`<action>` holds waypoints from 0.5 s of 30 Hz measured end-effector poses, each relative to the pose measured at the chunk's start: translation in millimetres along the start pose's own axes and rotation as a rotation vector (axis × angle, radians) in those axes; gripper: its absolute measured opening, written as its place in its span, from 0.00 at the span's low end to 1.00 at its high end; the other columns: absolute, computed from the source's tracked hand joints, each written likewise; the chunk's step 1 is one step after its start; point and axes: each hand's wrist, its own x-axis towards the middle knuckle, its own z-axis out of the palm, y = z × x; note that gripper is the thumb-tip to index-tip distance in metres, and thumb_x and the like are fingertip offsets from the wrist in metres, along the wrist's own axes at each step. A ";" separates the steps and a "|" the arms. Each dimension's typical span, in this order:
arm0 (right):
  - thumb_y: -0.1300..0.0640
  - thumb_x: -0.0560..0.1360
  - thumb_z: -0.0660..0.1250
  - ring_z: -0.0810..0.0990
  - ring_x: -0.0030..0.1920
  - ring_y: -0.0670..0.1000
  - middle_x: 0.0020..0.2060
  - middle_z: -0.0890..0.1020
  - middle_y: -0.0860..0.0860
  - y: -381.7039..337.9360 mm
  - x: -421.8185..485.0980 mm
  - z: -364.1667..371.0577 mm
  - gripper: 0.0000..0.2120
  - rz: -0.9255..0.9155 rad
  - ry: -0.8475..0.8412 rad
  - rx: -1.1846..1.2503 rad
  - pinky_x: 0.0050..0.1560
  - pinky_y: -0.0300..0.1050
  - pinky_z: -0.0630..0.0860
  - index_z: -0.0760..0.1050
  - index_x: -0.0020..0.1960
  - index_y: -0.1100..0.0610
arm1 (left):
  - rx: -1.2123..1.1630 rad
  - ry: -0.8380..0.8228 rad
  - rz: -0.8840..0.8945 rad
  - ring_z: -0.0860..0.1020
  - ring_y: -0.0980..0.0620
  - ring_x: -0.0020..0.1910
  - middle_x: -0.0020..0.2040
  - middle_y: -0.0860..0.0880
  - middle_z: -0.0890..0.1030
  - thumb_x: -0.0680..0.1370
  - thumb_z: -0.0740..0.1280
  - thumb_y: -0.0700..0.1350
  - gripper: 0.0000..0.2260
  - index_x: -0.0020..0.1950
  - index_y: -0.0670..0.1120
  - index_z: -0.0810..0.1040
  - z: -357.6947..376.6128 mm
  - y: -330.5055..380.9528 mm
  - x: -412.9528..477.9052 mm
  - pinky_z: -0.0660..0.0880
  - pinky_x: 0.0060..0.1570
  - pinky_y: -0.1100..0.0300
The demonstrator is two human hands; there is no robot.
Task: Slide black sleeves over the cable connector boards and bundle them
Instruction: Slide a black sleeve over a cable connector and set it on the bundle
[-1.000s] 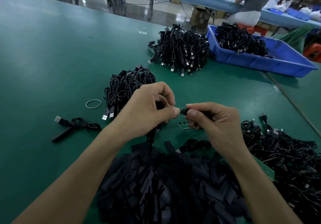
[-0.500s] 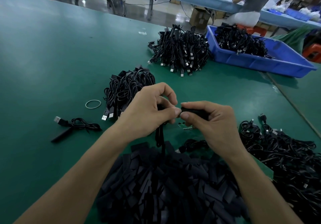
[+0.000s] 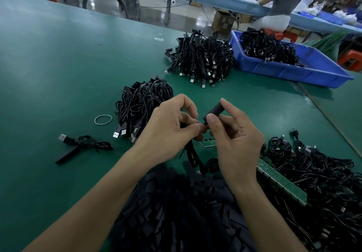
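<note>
Sleeving is in hand: right hand point(image 3: 237, 142) pinches the sleeve point(image 3: 214, 110), its mouth just beside the left hand point(image 3: 168, 130) fingers point(image 3: 193, 129) pinching the cable point(image 3: 193, 155) end; next likely needs alignment, then sliding.

sleeve point(image 3: 213, 112): short black tube, tilted, pinched in right hand point(image 3: 235, 138) | cable point(image 3: 193, 157): black, hangs from left hand point(image 3: 170, 130), end at sleeve's lower mouth | sleeve pile point(image 3: 176, 212): loose, nearest | bundle point(image 3: 143, 103): beyond left hand
</note>
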 end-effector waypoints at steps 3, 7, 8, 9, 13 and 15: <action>0.54 0.74 0.75 0.86 0.45 0.46 0.43 0.87 0.44 -1.2 -1.5 2.9 0.18 0.037 0.036 0.066 0.47 0.37 0.80 0.77 0.61 0.39 | -0.070 0.016 0.013 0.86 0.51 0.40 0.38 0.49 0.86 0.76 0.74 0.37 0.14 0.45 0.50 0.70 4.6 -0.6 -0.9 0.82 0.51 0.45; 0.57 0.75 0.75 0.87 0.44 0.49 0.42 0.87 0.46 -4.5 -1.6 2.3 0.19 0.050 0.022 0.089 0.47 0.45 0.83 0.77 0.60 0.40 | -0.065 0.048 0.043 0.86 0.51 0.38 0.37 0.48 0.86 0.76 0.73 0.35 0.15 0.44 0.49 0.69 8.3 -0.9 -0.8 0.82 0.46 0.51; 0.57 0.75 0.74 0.87 0.43 0.49 0.42 0.87 0.47 -5.5 -1.7 2.2 0.19 0.048 0.005 0.087 0.47 0.48 0.83 0.77 0.61 0.40 | -0.063 0.057 0.052 0.86 0.51 0.38 0.37 0.48 0.86 0.76 0.73 0.35 0.15 0.44 0.49 0.69 9.1 -0.9 -1.0 0.82 0.45 0.53; 0.57 0.75 0.74 0.87 0.42 0.50 0.42 0.87 0.47 -6.2 -2.2 2.1 0.18 0.049 -0.014 0.088 0.47 0.51 0.83 0.77 0.61 0.40 | -0.061 0.064 0.059 0.86 0.51 0.38 0.37 0.47 0.85 0.76 0.73 0.35 0.15 0.44 0.49 0.69 9.3 -0.9 -1.2 0.82 0.45 0.53; 0.58 0.76 0.72 0.87 0.42 0.52 0.42 0.87 0.50 -8.2 -2.4 2.7 0.19 0.057 -0.068 0.104 0.48 0.57 0.83 0.77 0.61 0.38 | -0.061 0.094 0.068 0.86 0.49 0.39 0.37 0.44 0.85 0.76 0.72 0.32 0.15 0.43 0.49 0.69 8.9 -0.5 -0.5 0.83 0.47 0.47; 0.58 0.77 0.71 0.86 0.43 0.51 0.41 0.87 0.49 -9.4 -0.3 2.7 0.19 0.059 -0.093 0.096 0.49 0.53 0.83 0.76 0.61 0.37 | -0.073 0.096 0.065 0.86 0.50 0.40 0.37 0.45 0.85 0.76 0.73 0.33 0.15 0.44 0.47 0.69 9.0 0.1 0.0 0.83 0.46 0.48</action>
